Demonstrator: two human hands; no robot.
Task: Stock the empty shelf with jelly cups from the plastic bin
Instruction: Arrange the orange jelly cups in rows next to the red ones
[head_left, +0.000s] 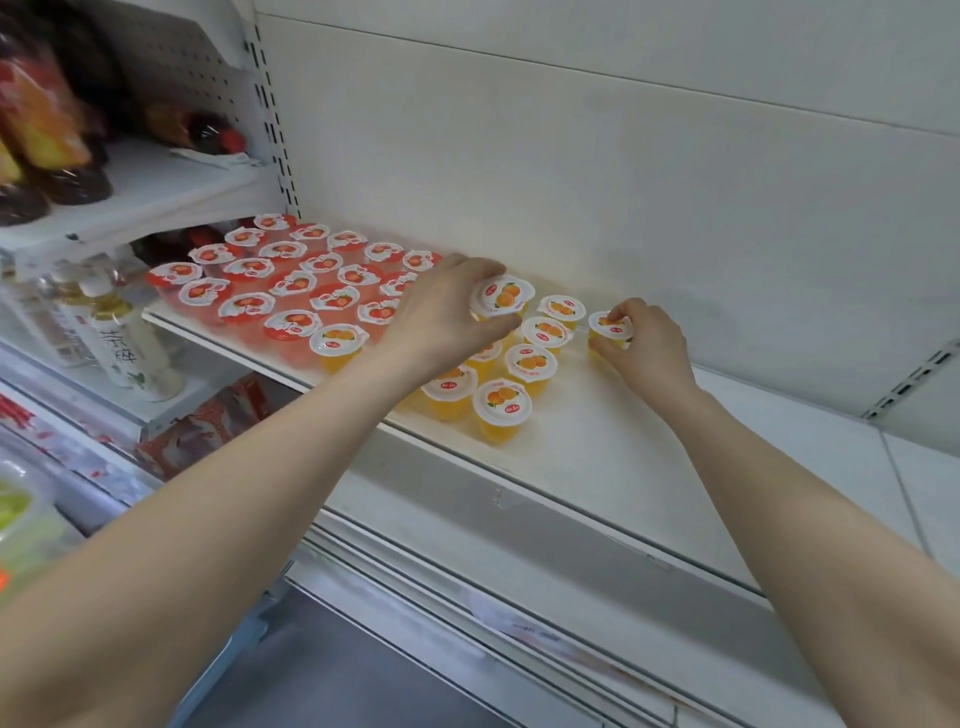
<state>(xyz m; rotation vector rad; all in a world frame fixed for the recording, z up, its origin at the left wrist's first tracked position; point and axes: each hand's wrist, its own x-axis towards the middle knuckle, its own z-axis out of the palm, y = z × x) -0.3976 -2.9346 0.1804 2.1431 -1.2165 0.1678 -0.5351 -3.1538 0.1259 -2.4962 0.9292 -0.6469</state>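
A white metal shelf (623, 441) crosses mid-frame. Red clear-plastic jelly cups (291, 283) fill its left part, and orange jelly cups (530, 361) cluster at centre. The left hand (441, 317) grips the topmost orange cup (503, 296). Right of centre, the right hand (649, 343) pinches the rightmost orange cup (612, 327).

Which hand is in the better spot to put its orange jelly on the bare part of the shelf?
Probably the right hand. It pinches an orange jelly cup right at the edge of the bare shelf. The left hand holds a second cup among the standing orange cups.
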